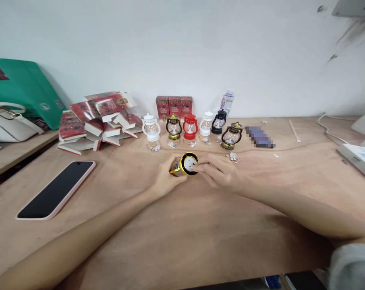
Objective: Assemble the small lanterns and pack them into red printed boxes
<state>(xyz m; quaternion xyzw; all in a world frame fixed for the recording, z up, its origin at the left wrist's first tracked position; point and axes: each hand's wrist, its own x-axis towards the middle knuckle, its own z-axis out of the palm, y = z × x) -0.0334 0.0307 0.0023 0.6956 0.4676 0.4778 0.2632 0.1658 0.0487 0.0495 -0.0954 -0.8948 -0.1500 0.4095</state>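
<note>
A small black-and-gold lantern lies tipped on its side in my left hand, its round base turned toward me. My left fingers wrap round its clear body. At the white disc in the base, the fingertips of my right hand are pinched together; whatever they hold, if anything, is too small to make out. Behind my hands stand several similar lanterns: a white one, a black-and-gold one, a red one, another white one, a black one and a bronze-coloured one.
Small metal-looking pieces lie before the lanterns. Three red boxes and a bottle stand behind. Opened red cartons are heaped at left, near a phone and white handbag. A blurred-out rectangle lies right.
</note>
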